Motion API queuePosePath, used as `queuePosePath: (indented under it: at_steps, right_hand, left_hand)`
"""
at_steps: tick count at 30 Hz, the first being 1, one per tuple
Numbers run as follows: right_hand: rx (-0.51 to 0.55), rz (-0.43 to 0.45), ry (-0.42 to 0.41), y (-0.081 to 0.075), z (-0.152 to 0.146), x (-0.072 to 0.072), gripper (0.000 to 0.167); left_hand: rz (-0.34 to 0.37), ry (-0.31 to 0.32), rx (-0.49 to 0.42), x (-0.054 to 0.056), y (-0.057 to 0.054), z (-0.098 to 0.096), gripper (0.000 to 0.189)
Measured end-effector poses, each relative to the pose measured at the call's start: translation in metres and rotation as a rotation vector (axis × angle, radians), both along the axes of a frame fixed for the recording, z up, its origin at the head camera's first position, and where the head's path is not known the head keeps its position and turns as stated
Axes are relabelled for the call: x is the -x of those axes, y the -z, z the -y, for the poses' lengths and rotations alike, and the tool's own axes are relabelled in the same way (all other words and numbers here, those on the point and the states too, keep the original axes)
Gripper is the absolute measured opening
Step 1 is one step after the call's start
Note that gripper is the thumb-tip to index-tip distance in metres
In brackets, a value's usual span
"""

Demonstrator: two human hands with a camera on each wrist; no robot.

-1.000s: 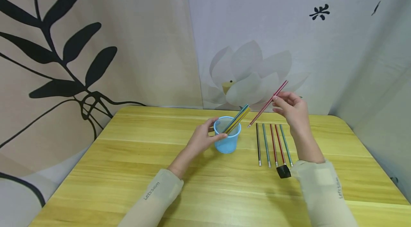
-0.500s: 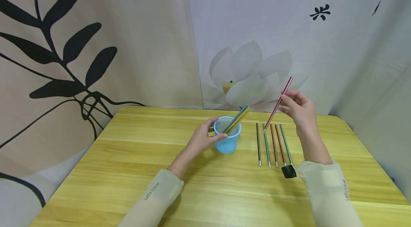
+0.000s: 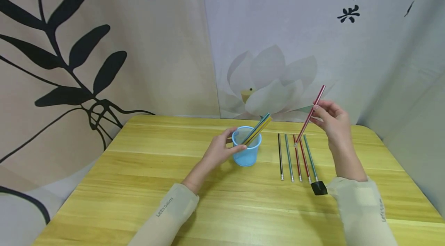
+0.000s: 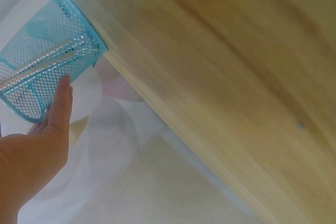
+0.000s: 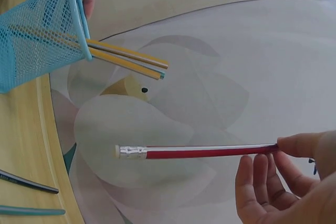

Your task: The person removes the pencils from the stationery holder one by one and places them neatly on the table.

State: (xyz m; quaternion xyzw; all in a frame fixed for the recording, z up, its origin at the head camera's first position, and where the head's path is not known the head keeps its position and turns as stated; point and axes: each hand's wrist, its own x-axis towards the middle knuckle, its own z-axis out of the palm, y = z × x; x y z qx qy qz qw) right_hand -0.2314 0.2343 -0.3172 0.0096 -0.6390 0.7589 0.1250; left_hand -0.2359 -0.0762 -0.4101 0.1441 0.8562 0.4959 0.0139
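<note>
In the head view my left hand [image 3: 219, 147] holds a light blue mesh pencil cup [image 3: 246, 158] by its rim, thumb at the near side. Yellow and teal pencils [image 3: 259, 129] lean to the right inside it. My right hand [image 3: 335, 122] pinches a red pencil [image 3: 308, 121] between thumb and fingers, tilted, with its eraser end down over the row on the table. The right wrist view shows this pencil's white eraser and silver ferrule [image 5: 131, 152]. In the row lie a black pencil [image 3: 280, 157], a teal one [image 3: 289, 157], two red ones [image 3: 306, 161] and another teal one [image 3: 311, 159].
The wooden table [image 3: 139, 184] reaches back to a printed cloth backdrop [image 3: 167, 45] with leaves and a lotus. A small black block [image 3: 318, 188] sits at the right sleeve's cuff, overlapping the row's near end in the head view.
My right hand has moved to the right with the red pencil, from beside the cup to above the row, and the pencil has become steeper. The left hand and cup have stayed put.
</note>
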Motion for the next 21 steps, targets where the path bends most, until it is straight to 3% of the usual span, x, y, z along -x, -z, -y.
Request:
queuePosePath:
  at_steps: [21]
  right_hand:
    - [0.046,0.033,0.039,0.013,-0.026,-0.015,0.005]
  left_hand:
    - [-0.005,0.009,-0.002,-0.008,0.0,0.002,0.074]
